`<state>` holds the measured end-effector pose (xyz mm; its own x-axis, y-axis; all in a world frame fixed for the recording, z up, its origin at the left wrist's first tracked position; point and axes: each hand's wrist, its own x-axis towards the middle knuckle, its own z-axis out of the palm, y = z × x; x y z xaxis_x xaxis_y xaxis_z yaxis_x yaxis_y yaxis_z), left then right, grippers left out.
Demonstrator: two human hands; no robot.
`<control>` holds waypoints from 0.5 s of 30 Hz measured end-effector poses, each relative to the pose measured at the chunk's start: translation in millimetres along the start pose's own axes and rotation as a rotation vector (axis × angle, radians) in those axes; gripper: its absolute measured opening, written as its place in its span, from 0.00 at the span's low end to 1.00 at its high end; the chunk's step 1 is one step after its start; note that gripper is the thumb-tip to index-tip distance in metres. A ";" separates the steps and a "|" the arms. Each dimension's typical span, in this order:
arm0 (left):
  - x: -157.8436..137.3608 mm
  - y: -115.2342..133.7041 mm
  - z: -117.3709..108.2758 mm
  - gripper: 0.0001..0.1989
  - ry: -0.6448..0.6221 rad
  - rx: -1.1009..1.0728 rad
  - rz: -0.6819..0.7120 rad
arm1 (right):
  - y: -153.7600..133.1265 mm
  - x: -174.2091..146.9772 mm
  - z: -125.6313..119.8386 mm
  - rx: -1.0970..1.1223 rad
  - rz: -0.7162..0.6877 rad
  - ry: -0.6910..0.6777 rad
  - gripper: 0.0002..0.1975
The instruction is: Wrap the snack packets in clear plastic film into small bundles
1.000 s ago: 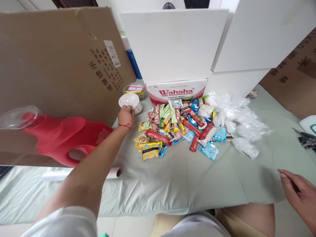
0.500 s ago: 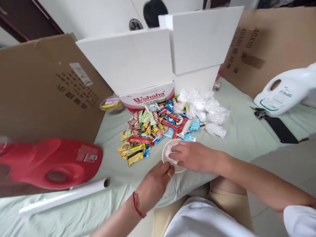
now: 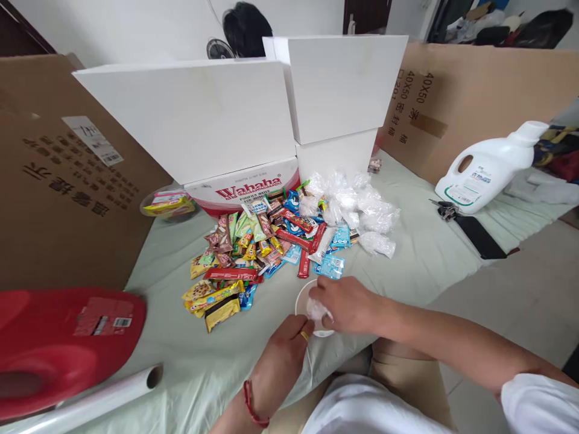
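Observation:
A round white bowl stands near the table's front edge, just in front of me. Pinching its near left rim, my left hand has its fingers closed. My right hand reaches over the far right rim, and its curled fingers grip crumpled clear plastic inside. Part of the bowl is hidden beneath both hands. Beyond it lies a spread of wrapped snacks in yellow, red, blue and brown packets. A heap of crumpled clear plastic bags rests to the right of them.
White boxes and a Wahaha carton stand behind the snacks. Brown cardboard flanks the left. A red jug and white roll lie at left; a white jug, keys and black phone at right.
The view has shifted, so the table things appear further left. My right fingers have closed on the plastic, which now bunches up inside the bowl. My left hand stays on the rim.

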<state>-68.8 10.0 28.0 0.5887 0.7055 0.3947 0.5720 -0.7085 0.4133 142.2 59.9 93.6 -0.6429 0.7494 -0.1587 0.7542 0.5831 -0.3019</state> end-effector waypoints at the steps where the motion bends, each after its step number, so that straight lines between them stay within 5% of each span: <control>1: -1.4 -4.1 -1.9 0.12 0.021 -0.007 -0.043 | 6.2 -4.2 -15.6 0.038 0.019 0.135 0.22; 5: -3.3 -15.4 -5.8 0.12 0.088 -0.015 -0.144 | 65.1 14.4 -87.2 0.017 0.191 0.776 0.23; 7: -1.2 -16.1 -4.8 0.12 0.111 -0.023 -0.163 | 113.5 50.0 -111.0 -0.047 0.307 0.925 0.25; 11: 6.4 -9.0 -5.9 0.12 0.153 -0.043 -0.175 | 200.0 117.8 -117.5 0.068 0.437 0.649 0.40; 13: 8.9 -2.9 -11.1 0.12 0.187 -0.076 -0.194 | 212.5 119.9 -107.8 0.152 0.452 0.569 0.47; 15: 10.0 4.1 -18.8 0.12 0.188 -0.139 -0.233 | 198.1 94.1 -92.7 0.197 0.402 0.671 0.41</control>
<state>-71.4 14.5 49.0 0.3278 0.8485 0.4155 0.5882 -0.5275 0.6130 243.5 275.1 106.0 -0.0631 0.9553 0.2889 0.8330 0.2098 -0.5120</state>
